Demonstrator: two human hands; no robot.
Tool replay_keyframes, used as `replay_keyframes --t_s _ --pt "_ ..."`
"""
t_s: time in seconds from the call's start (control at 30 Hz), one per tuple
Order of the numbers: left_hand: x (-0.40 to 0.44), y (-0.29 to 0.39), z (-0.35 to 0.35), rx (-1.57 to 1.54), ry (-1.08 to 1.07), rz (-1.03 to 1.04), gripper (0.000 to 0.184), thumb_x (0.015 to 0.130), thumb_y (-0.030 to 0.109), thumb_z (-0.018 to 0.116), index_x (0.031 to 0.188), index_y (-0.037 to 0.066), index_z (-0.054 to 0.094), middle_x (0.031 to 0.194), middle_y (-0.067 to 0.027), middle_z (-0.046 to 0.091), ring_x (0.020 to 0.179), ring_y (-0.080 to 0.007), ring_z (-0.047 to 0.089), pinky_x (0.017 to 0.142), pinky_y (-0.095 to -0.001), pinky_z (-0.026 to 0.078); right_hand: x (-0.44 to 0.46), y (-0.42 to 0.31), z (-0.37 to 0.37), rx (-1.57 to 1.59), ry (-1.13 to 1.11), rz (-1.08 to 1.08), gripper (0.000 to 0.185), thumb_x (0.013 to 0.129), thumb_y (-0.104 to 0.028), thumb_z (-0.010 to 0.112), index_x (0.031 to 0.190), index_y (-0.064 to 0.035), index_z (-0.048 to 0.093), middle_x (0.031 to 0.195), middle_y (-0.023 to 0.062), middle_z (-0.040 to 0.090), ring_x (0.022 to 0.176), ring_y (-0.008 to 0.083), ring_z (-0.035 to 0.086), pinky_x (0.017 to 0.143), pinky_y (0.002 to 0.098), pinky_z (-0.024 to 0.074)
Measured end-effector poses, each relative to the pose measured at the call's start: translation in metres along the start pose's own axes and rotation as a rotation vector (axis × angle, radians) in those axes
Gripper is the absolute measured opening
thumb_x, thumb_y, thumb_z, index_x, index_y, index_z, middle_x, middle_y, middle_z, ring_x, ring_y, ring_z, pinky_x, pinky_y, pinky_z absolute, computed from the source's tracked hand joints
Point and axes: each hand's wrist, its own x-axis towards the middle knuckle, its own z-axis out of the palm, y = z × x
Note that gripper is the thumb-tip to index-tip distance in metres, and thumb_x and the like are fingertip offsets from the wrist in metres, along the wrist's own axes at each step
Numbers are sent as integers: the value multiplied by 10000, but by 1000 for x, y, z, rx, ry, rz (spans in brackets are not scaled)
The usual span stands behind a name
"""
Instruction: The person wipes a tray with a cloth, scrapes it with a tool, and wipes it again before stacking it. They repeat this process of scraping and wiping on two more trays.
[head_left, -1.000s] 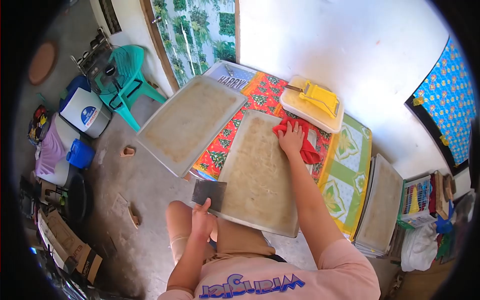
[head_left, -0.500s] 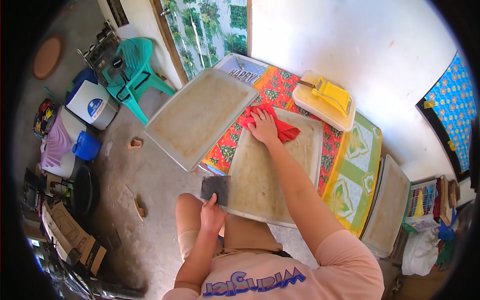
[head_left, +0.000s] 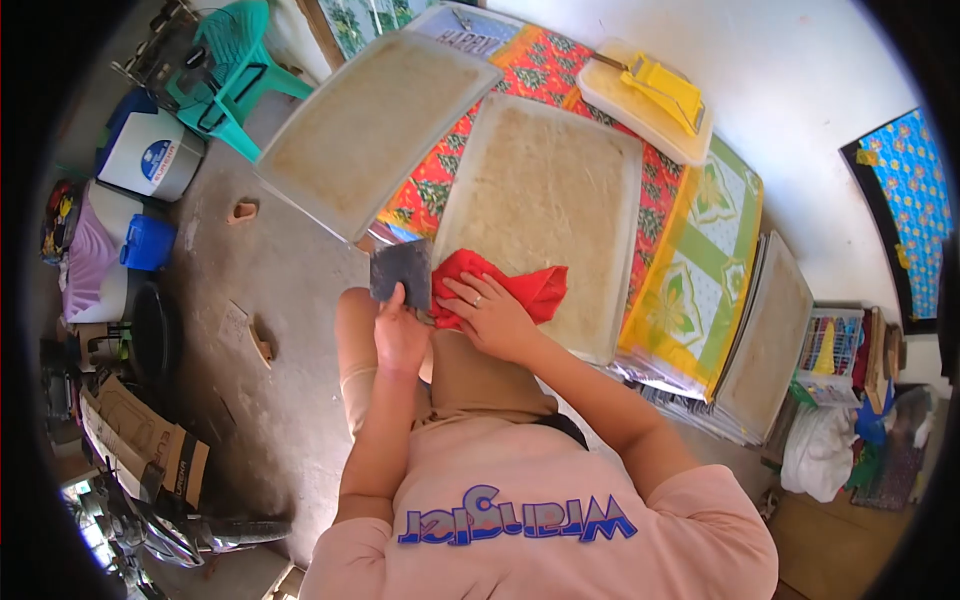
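My left hand (head_left: 400, 335) grips a dark, flat square plate (head_left: 401, 272) by its lower edge, thumb on the face toward me. The plate is held up at the near left corner of a worn baking tray (head_left: 560, 180). At the tray's near edge, my right hand (head_left: 490, 312) presses down on a bunched red cloth (head_left: 530, 290), fingers bent over it and a ring showing. Part of the cloth hangs over toward my lap. A second stained tray (head_left: 380, 130) lies to the left, overhanging the table's side.
A plastic tub (head_left: 640, 110) with a yellow-framed tool (head_left: 665, 90) on it stands at the back right. Stacked trays (head_left: 765, 340) lean beyond the green-patterned cover (head_left: 690, 270). On the left are a green chair (head_left: 225, 70), a blue container (head_left: 147, 242) and cardboard (head_left: 150, 440).
My right hand has drawn the red cloth from the tray's far left part to its near edge. The left hand still holds the plate. The camera view has tilted lower.
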Motion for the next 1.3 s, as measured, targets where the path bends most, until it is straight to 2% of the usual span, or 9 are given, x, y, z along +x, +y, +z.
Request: replay_keyframes --t_s 0.4,0.57,0.67,0.8,0.93,1.0,1.13,1.23,1.3 --pt "2 -1 7 98 45 43 179 991 157 542 1139 62 511 1145 -72 600 1113 -221 573 922 -475 493 -176 -5 -74 -305 126 360 375 717 -34 624 1070 -142 690 1223 29 627 1042 288 585 890 409 479" --pt "9 4 -1 152 43 63 167 972 158 574 1121 87 558 1122 -25 608 1081 -190 561 926 -446 453 -216 -13 -121 -445 -23 820 257 722 -20 622 934 -128 719 1064 46 680 869 284 602 770 372 513" --pt "19 5 -14 266 95 96 190 961 173 592 1136 104 569 1116 -3 608 1057 -174 542 909 -430 419 -196 -23 -136 -438 210 840 265 725 -12 611 943 -121 717 1058 54 682 885 291 603 764 375 515" --pt "2 9 6 245 144 47 236 955 188 600 1176 124 546 1127 -3 592 1044 -174 528 889 -424 406 -137 -39 -134 -312 324 591 325 726 -19 615 1015 -137 707 1123 62 660 934 303 608 802 389 520" --pt "2 10 1 222 155 -65 273 952 185 600 1210 138 521 1166 -18 575 1070 -188 526 880 -447 420 -75 -39 -83 -158 39 319 421 747 -116 665 1166 -162 663 1269 56 602 1106 285 573 962 436 465" --pt "-4 7 14 249 209 -55 264 951 171 597 1202 125 529 1167 -24 584 1064 -185 536 864 -427 433 -48 -24 -41 -204 1 143 429 846 -212 641 1274 -199 600 1387 55 528 1251 300 504 1060 494 374" --pt "0 0 -4 307 45 61 343 950 159 598 1281 115 519 1217 -39 596 1096 -209 553 932 -402 423 14 24 -2 -234 110 107 412 905 -275 586 1314 -222 571 1423 55 498 1331 292 439 1099 518 316" --pt "-10 0 -1 351 88 82 244 942 124 598 1181 99 559 1065 1 643 915 -147 597 732 -307 425 58 62 4 -298 204 152 408 928 -296 552 1331 -233 555 1436 53 487 1335 297 435 1094 520 320" --pt "-12 -1 0 346 56 81 250 940 119 599 1186 102 561 1062 4 649 901 -141 600 710 -302 415 82 86 4 -309 267 172 399 923 -312 550 1309 -219 578 1410 60 513 1321 304 449 1091 539 323"
